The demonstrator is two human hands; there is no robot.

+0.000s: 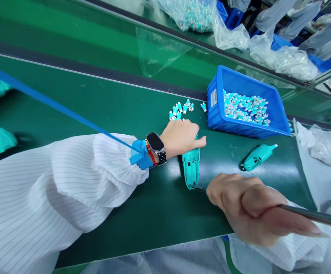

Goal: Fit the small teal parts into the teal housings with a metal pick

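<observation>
Nearest to the camera, white striped sleeves (54,194) are seen. At the lower right, a thin dark screwdriver (310,214) is held tight in the right hand (247,209), with the fingers closed all the way around it. Its tip is touching the low end of a teal plastic shell (190,165), which is placed near the middle of the frame on a green belt (125,106). The left hand (179,139) is laid at the top end of that shell, with the fingers a little bent. Whether the shell is gripped by it cannot be told. A black watch (155,142) and a blue strap (139,156) are worn on that wrist. Small teal parts (181,110) are piled just past the left hand, and many more are heaped in a blue plastic bin (219,114). A second teal shell (258,156) is lying to the right, and clear plastic bags (282,62) are bunched at the upper right.
</observation>
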